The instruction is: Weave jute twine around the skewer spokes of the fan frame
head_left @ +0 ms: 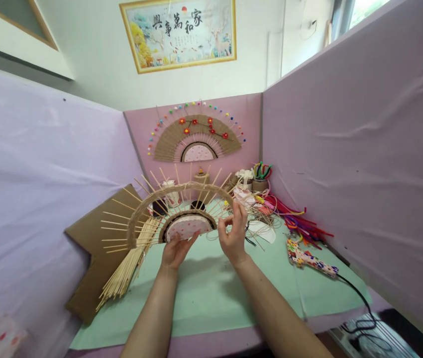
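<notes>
A half-round fan frame (183, 189) of thin wooden sticks, with twine woven across them in an arched band, is held up above the table. At its base is a half-disc (187, 226) covered in pink dotted cloth with a brown and black rim. My left hand (177, 252) grips the fan frame by this half-disc from below. My right hand (234, 231) is raised at the right end of the woven band, thumb and fingers bent in a pinch. Loose twine trails near those fingers; what exactly they pinch is too small to make out.
A finished fan (196, 130) with red flowers hangs on the pink panel. Left lie a stick bundle (124, 273) and brown cardboard (84, 278). Right are a patterned glue gun (310, 259) with a black cord, colourful pipe cleaners (289, 219) and a scissors holder (260, 185). A twine spool (201, 178) stands behind.
</notes>
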{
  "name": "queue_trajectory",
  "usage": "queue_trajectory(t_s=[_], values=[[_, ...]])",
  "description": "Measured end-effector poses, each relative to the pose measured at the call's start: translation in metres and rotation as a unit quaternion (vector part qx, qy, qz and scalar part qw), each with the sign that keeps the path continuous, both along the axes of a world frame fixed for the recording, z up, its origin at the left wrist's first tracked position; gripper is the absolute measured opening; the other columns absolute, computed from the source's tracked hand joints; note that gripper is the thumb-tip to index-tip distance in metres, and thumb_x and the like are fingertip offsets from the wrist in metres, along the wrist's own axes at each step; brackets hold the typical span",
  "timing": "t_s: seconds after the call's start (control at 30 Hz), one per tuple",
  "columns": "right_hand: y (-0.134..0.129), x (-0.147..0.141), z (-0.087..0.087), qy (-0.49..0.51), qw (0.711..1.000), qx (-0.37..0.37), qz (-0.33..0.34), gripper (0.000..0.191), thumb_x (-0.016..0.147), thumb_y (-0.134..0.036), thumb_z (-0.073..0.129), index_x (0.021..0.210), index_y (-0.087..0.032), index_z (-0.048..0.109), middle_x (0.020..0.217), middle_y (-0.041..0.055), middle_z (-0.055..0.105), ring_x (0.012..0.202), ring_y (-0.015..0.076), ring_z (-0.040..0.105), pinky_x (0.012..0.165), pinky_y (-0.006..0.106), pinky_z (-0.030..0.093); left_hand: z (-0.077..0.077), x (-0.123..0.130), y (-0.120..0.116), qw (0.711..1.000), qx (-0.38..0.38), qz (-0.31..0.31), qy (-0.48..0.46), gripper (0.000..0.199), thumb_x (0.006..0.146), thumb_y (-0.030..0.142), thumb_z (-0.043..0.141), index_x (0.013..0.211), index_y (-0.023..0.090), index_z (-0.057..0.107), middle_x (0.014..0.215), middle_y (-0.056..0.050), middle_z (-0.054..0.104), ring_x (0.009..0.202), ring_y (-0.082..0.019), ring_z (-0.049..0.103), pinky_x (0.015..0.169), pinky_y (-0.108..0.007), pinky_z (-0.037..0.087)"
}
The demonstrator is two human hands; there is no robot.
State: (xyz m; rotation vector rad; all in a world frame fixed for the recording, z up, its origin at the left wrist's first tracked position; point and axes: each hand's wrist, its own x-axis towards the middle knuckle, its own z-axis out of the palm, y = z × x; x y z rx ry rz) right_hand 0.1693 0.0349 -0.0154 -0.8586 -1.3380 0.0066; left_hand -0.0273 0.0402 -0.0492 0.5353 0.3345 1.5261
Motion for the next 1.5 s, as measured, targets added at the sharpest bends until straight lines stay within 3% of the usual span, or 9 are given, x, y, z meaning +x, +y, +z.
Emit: queue_trajectory(t_s=[0.27,0.37,0.47,0.63,0.77,0.87,1.03,1.3,1.5], values=[[0.0,0.01,0.007,0.007,0.999,-0.038,0.017,0.063,0.092,-0.024,0.043,0.15,-0.025,0.018,0.152,0.0202,0.022,0.077,0.0134,0.06,0.067,0.032,0.055,0.002,0.005,-0.005,0.999,0.01,0.011,0.052,0.033,0.069,0.021,0.079,0.1,0.019,0.066,0.119,-0.009,0.067,0.139,-0.031,0.034,0.116,-0.059,0.024],[-0.001,0.008,0.004,0.024,0.999,-0.009,0.031,0.052,0.091,-0.023,0.045,0.141,-0.021,0.032,0.14,0.0192,0.034,0.074,0.0121,0.058,0.077,0.036,0.054,0.006,0.008,-0.007,0.998,0.024,0.037,0.048,0.033,0.067,0.02,0.081,0.097,0.018,0.067,0.116,-0.008,0.069,0.137,-0.031,0.038,0.116,-0.058,0.026],[-0.001,0.001,0.007,0.004,0.998,-0.005,0.068,0.037,0.089,-0.026,0.051,0.125,-0.02,0.047,0.117,0.0121,0.05,0.09,0.018,0.057,0.084,0.039,0.051,0.01,0.012,-0.009,0.996,0.045,0.043,0.06,0.034,0.067,0.02,0.081,0.099,0.018,0.068,0.115,-0.008,0.069,0.134,-0.03,0.043,0.115,-0.057,0.027],[0.002,-0.021,0.033,-0.027,0.995,-0.017,0.093,0.037,0.083,-0.031,0.062,0.117,-0.019,0.051,0.115,0.0111,0.05,0.111,0.0234,0.049,0.094,0.042,0.046,0.016,0.013,-0.011,0.992,0.079,0.057,0.082,0.038,0.066,0.021,0.081,0.102,0.016,0.069,0.122,-0.01,0.066,0.134,-0.031,0.042,0.114,-0.053,0.03],[0.001,-0.035,0.055,-0.04,0.995,0.0,0.09,0.008,0.089,-0.026,0.052,0.089,-0.02,0.058,0.1,0.0076,0.053,0.103,0.0214,0.051,0.094,0.041,0.043,0.017,0.009,-0.01,0.989,0.097,0.083,0.073,0.037,0.065,0.021,0.082,0.1,0.017,0.07,0.123,-0.01,0.065,0.137,-0.031,0.038,0.114,-0.054,0.029],[-0.006,-0.038,0.063,-0.016,0.989,-0.003,0.144,0.01,0.091,-0.026,0.048,0.086,-0.02,0.054,0.093,0.0059,0.056,0.094,0.0193,0.055,0.087,0.036,0.045,0.016,0.005,-0.008,0.988,0.105,0.091,0.062,0.038,0.065,0.021,0.082,0.101,0.016,0.07,0.122,-0.01,0.066,0.136,-0.032,0.039,0.114,-0.056,0.028],[-0.025,-0.039,0.072,0.035,0.955,-0.107,0.274,0.013,0.093,-0.032,0.046,0.09,-0.021,0.05,0.076,0.0001,0.061,0.065,0.0134,0.057,0.063,0.026,0.047,0.018,0.004,-0.009,0.987,0.112,0.095,0.058,0.036,0.066,0.019,0.081,0.1,0.017,0.071,0.119,-0.01,0.068,0.133,-0.032,0.043,0.114,-0.055,0.029],[-0.051,-0.026,0.096,-0.056,0.979,-0.06,0.185,0.012,0.087,-0.023,0.054,0.094,-0.018,0.063,0.089,0.0052,0.067,0.077,0.0152,0.061,0.07,0.027,0.048,0.022,0.007,-0.012,0.985,0.11,0.108,0.074,0.037,0.065,0.015,0.081,0.101,0.018,0.071,0.12,-0.008,0.068,0.132,-0.033,0.044,0.112,-0.055,0.033],[-0.054,-0.005,0.106,0.036,0.97,-0.097,0.218,0.016,0.087,-0.029,0.055,0.092,-0.018,0.066,0.086,0.0042,0.068,0.076,0.0149,0.061,0.063,0.025,0.047,0.021,0.007,-0.011,0.982,0.101,0.136,0.088,0.04,0.063,0.012,0.081,0.101,0.021,0.072,0.113,-0.005,0.071,0.133,-0.032,0.044,0.112,-0.057,0.034]])
